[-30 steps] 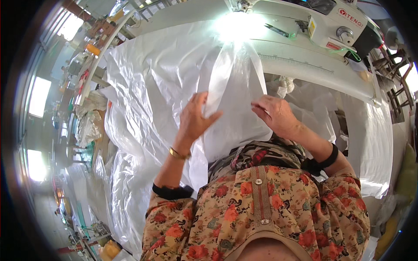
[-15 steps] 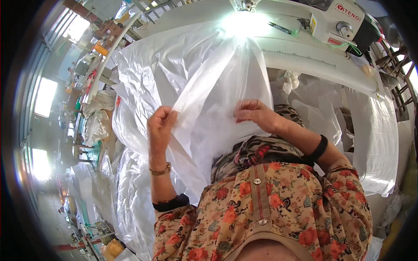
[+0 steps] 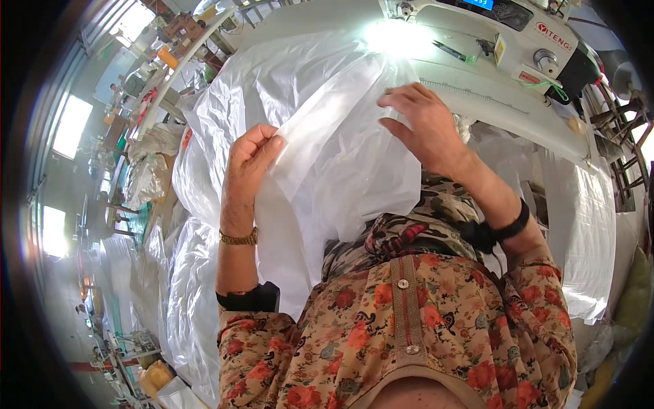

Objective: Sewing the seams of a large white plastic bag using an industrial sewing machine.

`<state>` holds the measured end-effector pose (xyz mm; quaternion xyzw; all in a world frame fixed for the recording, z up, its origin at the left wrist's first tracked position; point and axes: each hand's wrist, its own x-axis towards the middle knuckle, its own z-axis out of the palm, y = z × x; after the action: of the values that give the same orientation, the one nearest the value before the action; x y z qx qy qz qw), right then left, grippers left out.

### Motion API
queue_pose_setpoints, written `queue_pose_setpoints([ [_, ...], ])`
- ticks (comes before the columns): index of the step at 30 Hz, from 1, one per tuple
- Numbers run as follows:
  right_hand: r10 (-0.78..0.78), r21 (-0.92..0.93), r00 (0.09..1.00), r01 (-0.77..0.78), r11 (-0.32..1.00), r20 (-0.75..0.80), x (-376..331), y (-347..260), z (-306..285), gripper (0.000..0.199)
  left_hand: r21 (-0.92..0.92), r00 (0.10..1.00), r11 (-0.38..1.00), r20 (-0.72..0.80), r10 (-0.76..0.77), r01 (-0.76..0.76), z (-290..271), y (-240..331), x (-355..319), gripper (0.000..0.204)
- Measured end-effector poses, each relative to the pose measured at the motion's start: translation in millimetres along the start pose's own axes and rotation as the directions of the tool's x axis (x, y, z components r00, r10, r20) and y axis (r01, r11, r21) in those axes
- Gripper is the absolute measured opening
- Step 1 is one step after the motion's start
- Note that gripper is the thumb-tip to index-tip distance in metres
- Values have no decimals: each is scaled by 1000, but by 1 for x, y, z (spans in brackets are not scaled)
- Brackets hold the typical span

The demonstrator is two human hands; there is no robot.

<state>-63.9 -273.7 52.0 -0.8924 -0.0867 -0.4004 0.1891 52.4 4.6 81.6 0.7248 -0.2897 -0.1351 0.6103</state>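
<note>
A large sheet of thin white plastic film hangs from the sewing machine's bright lamp area down to my lap. My left hand pinches a folded edge of the film between thumb and fingers, keeping it stretched toward the machine. Over the film's right side, my right hand has its thumb and fingers apart, with nothing seen between them. Glare hides the needle and presser foot of the white sewing machine. More crinkled film spreads to the left of my left hand.
A dark pen lies on the machine table, near a printed ruler strip. More white film hangs at the right. Bundled plastic and other work tables stand along the left.
My right hand has moved up toward the machine, and its fingers have spread off the film. My left hand has shifted slightly up, still pinching the edge. The film's right side has gone slack.
</note>
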Motion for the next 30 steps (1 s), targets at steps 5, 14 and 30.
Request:
queue_pose_setpoints([
  [5,-9,-231,863,145,962,505,27,24,30,32,38,997,998,55,56,-58,-1,15,15,16],
  [14,-166,192,637,30,981,753,74,0,42,35,116,996,990,35,79,-83,-9,28,20,15],
  [30,-199,427,781,-95,899,592,21,-66,1,14,39,973,995,209,-99,93,1,-7,-1,9],
])
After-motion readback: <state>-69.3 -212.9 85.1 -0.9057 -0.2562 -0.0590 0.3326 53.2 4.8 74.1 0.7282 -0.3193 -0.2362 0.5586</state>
